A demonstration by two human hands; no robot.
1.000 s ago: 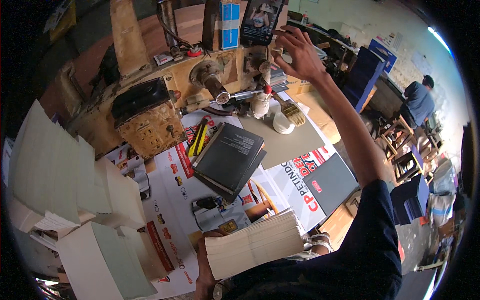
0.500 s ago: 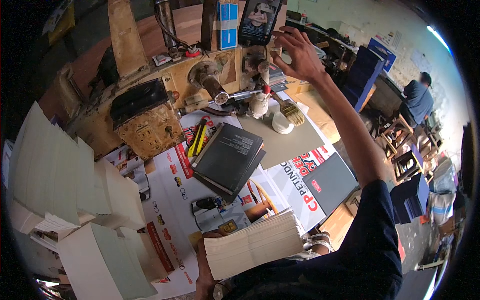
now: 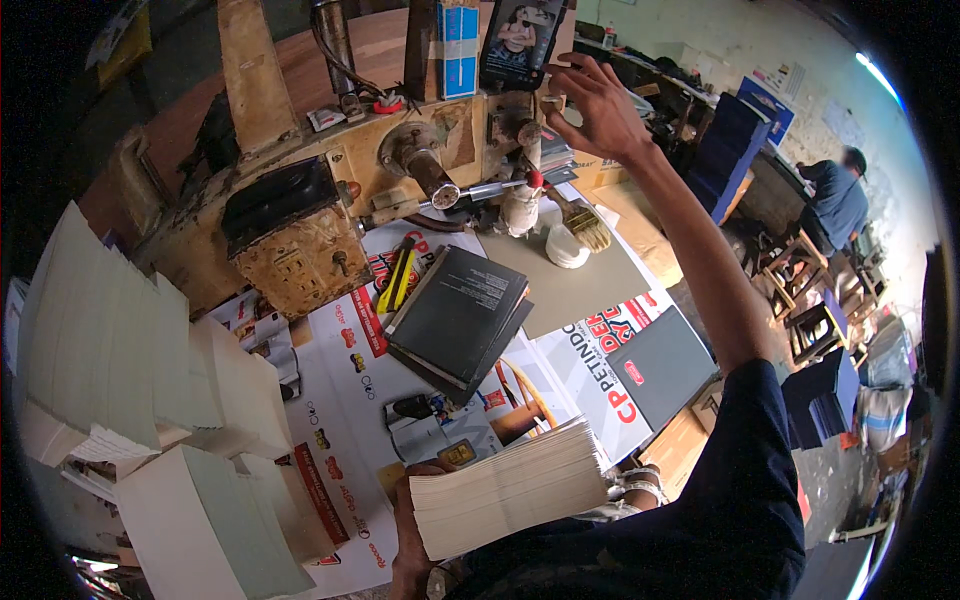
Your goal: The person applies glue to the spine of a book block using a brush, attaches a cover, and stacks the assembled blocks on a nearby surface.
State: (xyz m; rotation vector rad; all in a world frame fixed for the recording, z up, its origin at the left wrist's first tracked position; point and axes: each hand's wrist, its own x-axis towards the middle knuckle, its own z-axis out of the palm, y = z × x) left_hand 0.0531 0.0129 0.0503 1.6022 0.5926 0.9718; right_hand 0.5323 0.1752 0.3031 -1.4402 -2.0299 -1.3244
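A thick block of cream pages point(image 3: 512, 490) is gripped at its left end by my left hand point(image 3: 408, 535), close to my body. Its fingers are partly hidden behind the paper. My right hand point(image 3: 605, 112) is raised at the far side, fingers bent and apart with nothing in them, beside a smartphone point(image 3: 518, 42) that stands upright with a lit screen. Two dark-covered books point(image 3: 458, 312) lie stacked in the middle of the table. A yellow utility knife point(image 3: 396, 277) rests just left of them.
Tall stacks of page blocks point(image 3: 205, 530) crowd the left side. A worn metal machine point(image 3: 290, 235) spans the back. A brush point(image 3: 583, 225) and a white tub point(image 3: 566, 247) sit on grey board; a grey cover point(image 3: 660, 368) lies at right. Another person point(image 3: 838, 195) sits far off.
My hands, the page block and the phone stay in place. The distant person's arm has shifted slightly toward the bench.
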